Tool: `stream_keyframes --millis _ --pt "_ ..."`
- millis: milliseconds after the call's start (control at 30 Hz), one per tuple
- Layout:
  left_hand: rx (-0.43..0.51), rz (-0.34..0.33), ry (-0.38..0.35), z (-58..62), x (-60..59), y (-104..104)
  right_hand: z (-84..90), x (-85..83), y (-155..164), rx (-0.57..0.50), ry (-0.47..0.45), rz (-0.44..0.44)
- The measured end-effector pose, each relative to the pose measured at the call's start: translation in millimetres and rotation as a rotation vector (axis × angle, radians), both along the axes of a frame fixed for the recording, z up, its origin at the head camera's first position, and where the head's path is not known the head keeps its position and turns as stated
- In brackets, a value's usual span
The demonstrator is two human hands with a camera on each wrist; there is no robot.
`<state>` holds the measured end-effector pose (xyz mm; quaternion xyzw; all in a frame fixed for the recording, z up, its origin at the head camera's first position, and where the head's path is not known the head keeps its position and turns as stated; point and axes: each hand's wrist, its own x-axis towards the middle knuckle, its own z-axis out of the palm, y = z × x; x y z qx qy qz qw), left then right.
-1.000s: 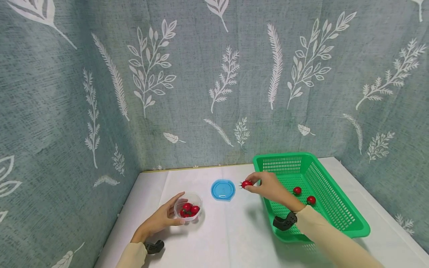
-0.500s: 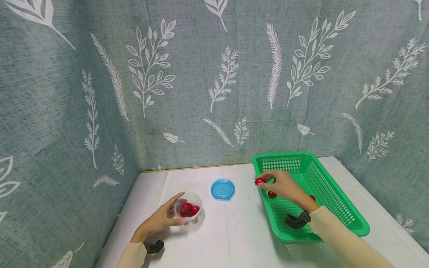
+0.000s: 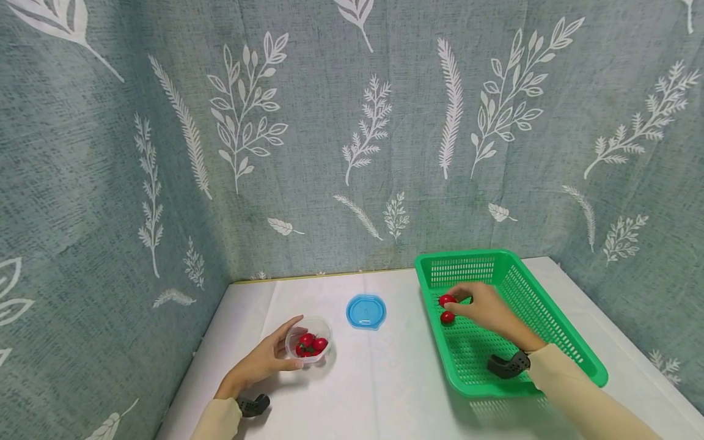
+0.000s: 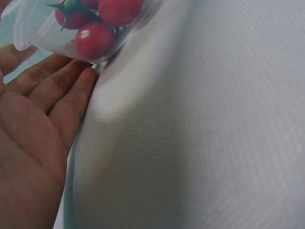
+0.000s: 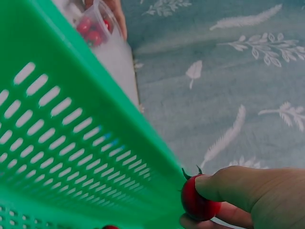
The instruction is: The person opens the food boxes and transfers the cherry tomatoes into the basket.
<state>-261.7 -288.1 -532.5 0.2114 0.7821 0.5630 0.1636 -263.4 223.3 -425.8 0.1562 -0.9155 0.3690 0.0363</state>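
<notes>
No labels, brands or numbers I can read from here; any mark on the blue lid (image 3: 366,311) is too small.

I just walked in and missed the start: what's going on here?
A person's right hand pinches a small, round red tomato over the green, perforated plastic basket, where another red tomato lies close by. Their left hand holds the clear, round plastic cup, which has several red tomatoes inside. The round blue plastic lid lies apart on the white-covered table, between cup and basket.
</notes>
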Motion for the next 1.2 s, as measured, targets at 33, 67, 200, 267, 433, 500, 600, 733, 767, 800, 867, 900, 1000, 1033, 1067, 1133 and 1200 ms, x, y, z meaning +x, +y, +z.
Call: stream_keyframes --millis 33,67,200,267,433,500,600,733,767,800,867,900,1000,1033,1067,1133,1200 --pt "-0.003 0.002 -0.002 0.2 0.0 0.2 -0.7 0.3 2.7 0.005 -0.001 -0.007" --pt "-0.006 0.004 -0.003 0.4 0.1 0.4 -1.2 0.9 5.3 0.011 0.001 -0.014" --pt "-0.002 0.015 -0.017 1.2 0.5 0.8 -3.7 3.1 14.9 0.033 0.009 -0.022" --pt "0.002 0.024 -0.018 1.7 0.5 0.8 -4.5 4.3 19.4 0.049 0.013 -0.025" --pt "0.001 0.038 -0.009 3.0 0.8 0.5 -6.9 8.2 29.7 0.075 0.011 -0.038" --pt "-0.01 0.039 0.0 3.3 1.0 0.3 -8.3 9.9 33.1 0.088 0.006 -0.043" --pt "-0.021 0.05 -0.006 3.3 1.1 0.4 -9.6 12.0 37.2 0.108 -0.007 -0.058" --pt "-0.018 0.049 0.003 3.0 1.7 0.9 -9.5 14.0 41.5 0.112 -0.036 -0.067" --pt "-0.015 0.047 0.007 2.6 1.7 0.9 -10.0 14.1 42.5 0.113 -0.043 -0.066" --pt "-0.014 0.046 0.008 2.3 1.8 0.8 -10.2 14.1 43.4 0.114 -0.051 -0.068" --pt "-0.01 0.039 0.016 1.9 2.0 1.0 -11.3 14.3 44.9 0.119 -0.064 -0.073" --pt "-0.008 0.039 0.015 1.9 2.1 1.0 -12.0 14.3 45.6 0.125 -0.071 -0.076" --pt "0.002 0.038 0.002 2.2 2.2 1.4 -12.4 14.3 48.1 0.143 -0.077 -0.082" --pt "0.006 0.037 0.0 2.4 2.2 1.6 -12.4 14.4 48.9 0.146 -0.078 -0.082" --pt "0.007 0.038 0.0 2.6 2.2 1.7 -12.2 14.5 49.8 0.147 -0.078 -0.082" --pt "0.012 0.041 -0.006 3.0 2.3 1.9 -11.5 14.8 50.9 0.146 -0.067 -0.08" --pt "0.012 0.039 -0.006 3.5 2.3 2.1 -11.0 14.8 51.5 0.148 -0.055 -0.081"
